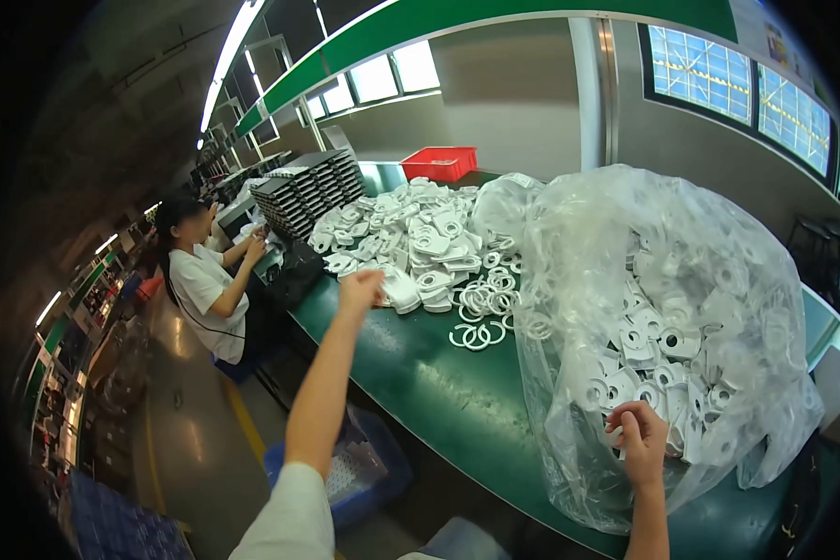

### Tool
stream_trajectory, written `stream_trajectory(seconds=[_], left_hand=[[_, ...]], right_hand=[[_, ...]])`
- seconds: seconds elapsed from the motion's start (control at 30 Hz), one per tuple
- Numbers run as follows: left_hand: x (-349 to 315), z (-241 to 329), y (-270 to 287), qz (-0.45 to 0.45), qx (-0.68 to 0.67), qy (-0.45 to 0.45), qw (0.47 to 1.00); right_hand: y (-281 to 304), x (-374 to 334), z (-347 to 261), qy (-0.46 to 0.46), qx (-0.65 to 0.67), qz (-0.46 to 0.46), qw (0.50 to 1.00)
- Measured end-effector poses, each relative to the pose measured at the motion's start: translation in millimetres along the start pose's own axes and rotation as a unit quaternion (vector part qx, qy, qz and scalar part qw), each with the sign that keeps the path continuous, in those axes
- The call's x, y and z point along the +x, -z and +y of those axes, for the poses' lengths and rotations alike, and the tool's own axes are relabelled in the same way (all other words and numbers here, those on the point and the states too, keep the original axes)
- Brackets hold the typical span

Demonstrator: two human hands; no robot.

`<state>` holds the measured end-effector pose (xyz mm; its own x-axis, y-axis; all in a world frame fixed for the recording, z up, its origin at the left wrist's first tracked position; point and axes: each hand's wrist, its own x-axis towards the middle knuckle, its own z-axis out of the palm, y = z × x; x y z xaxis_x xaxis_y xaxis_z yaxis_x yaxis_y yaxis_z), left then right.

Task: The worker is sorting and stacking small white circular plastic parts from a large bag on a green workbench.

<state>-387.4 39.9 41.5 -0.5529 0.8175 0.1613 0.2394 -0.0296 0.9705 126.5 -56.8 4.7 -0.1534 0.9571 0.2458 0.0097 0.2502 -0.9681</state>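
Note:
My left hand (361, 291) is stretched out to the near left side of a heap of white plastic parts (429, 233) on the green table. It is blurred, and a smooth white plastic part (400, 291) lies right at its fingertips; whether the fingers grip it I cannot tell. My right hand (639, 439), fingers loosely curled and nothing visible in them, is at the near side of a large clear plastic bag (569, 373). Inside the bag are many white plastic parts (639, 343) with round holes. Between heap and bag lie loose white rings (481, 299), some of them split.
Stacked black trays (310, 194) and a red bin (441, 163) stand at the back of the green table (420, 373). A co-worker (210, 280) sits at the left, hands on something small. Below the table's edge is a blue bin (383, 476). A white box (835, 392) is at far right.

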Motion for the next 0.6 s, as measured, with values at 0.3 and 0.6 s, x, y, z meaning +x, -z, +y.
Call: stream_trajectory(seconds=[0.3, 0.6], left_hand=[[4.5, 28.3, -81.6, -0.128, -0.048, -0.124, 0.983], [-214.7, 67.9, -263.4, -0.34, -0.096, -0.202, 0.914]], right_hand=[[4.7, -14.3, -29.7, 0.167, -0.096, 0.051, 0.98], [5.6, -108.7, -176.2, 0.476, 0.199, 0.073, 0.854]])
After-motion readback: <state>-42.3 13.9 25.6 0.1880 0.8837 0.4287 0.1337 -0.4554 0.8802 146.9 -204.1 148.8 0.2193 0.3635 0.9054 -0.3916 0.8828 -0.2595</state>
